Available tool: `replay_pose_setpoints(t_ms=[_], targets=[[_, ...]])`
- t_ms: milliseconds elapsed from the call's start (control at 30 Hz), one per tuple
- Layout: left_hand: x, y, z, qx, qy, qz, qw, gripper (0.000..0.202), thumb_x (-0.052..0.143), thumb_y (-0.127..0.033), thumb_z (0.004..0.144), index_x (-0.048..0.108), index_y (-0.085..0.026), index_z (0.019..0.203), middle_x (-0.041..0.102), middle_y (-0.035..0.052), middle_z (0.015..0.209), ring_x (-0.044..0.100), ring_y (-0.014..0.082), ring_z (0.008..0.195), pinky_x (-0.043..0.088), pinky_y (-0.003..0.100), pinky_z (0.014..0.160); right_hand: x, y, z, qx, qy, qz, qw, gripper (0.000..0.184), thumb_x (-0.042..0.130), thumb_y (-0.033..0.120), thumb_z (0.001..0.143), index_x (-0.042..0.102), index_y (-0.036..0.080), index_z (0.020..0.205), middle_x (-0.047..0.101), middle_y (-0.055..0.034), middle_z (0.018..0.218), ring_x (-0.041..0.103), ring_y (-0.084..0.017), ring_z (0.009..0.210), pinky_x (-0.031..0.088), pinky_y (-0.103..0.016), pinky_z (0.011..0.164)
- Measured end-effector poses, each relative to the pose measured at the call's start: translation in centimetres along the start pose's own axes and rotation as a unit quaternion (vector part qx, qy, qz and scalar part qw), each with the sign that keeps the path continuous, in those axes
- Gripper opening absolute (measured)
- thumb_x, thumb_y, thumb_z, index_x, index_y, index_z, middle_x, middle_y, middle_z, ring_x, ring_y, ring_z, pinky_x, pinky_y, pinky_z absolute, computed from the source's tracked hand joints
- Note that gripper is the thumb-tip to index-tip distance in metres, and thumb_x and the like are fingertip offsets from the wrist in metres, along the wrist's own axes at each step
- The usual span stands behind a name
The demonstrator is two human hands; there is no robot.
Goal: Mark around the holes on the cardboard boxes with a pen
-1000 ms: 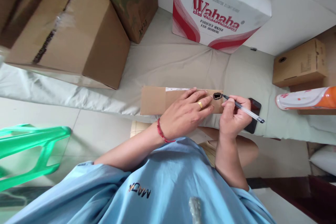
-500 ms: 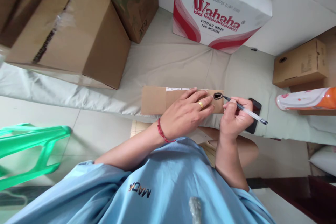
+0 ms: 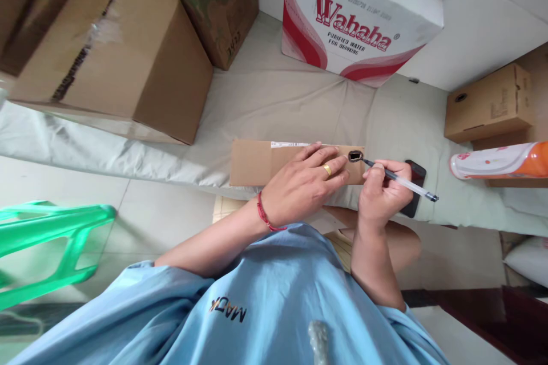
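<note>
A narrow brown cardboard box (image 3: pixel 252 164) lies along the near edge of the cloth-covered surface, with a white label (image 3: pixel 291 144) at its far edge. My left hand (image 3: pixel 306 182) lies flat on top of it, fingers stretched toward the right. Near the box's right end is a small dark hole (image 3: pixel 355 155) with black ink around its rim. In my right hand (image 3: pixel 383 188) is a clear pen (image 3: pixel 411 185) with a black grip, its tip at the right side of the inked rim. Just behind that hand lies a black phone (image 3: pixel 415 182), partly covered.
Large cardboard boxes (image 3: pixel 171 68) stand at the back left. A white and red water carton (image 3: pixel 351 28) sits at the back. To the right are a smaller brown box (image 3: pixel 488 105) and an orange-white bottle (image 3: pixel 500 161). A green plastic stool (image 3: pixel 81 239) stands at lower left.
The pen tip has shifted very slightly along the right side of the hole's rim. My left hand and the box stay in place.
</note>
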State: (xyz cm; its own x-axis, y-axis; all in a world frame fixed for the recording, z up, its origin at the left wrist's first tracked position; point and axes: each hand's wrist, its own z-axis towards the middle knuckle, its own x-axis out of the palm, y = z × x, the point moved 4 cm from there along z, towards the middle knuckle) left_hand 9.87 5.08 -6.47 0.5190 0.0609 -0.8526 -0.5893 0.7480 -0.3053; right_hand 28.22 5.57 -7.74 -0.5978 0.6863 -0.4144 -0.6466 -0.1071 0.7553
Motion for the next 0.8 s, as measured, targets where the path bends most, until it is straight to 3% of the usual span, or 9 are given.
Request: replay_pose_setpoints(t_ms=[433, 800], targets=[[0.1, 0.0, 0.0, 0.004, -0.001, 0.002, 1.000, 0.027, 0.056, -0.018, 0.112, 0.072, -0.018, 0.134, 0.071, 0.0109, 0.151, 0.062, 0.0283, 0.146, 0.045, 0.052, 0.129, -0.1, 0.9, -0.3, -0.034, 0.026, 0.026, 0.999, 0.007, 0.062, 0.027, 0.088, 0.065, 0.022, 0.083, 0.062, 0.0053, 0.063, 0.055, -0.011, 0.051, 0.048, -0.025, 0.056], [0.0, 0.0, 0.1, 0.005, 0.000, 0.003, 1.000, 0.027, 0.052, -0.020, 0.115, 0.070, -0.018, 0.135, 0.072, 0.0087, 0.150, 0.061, 0.0289, 0.146, 0.046, 0.053, 0.129, -0.1, 1.0, -0.6, -0.045, 0.074, 0.045, 0.995, 0.010, 0.064, 0.029, 0.093, 0.067, 0.022, 0.088, 0.065, 0.0047, 0.067, 0.059, -0.012, 0.054, 0.050, -0.026, 0.059]])
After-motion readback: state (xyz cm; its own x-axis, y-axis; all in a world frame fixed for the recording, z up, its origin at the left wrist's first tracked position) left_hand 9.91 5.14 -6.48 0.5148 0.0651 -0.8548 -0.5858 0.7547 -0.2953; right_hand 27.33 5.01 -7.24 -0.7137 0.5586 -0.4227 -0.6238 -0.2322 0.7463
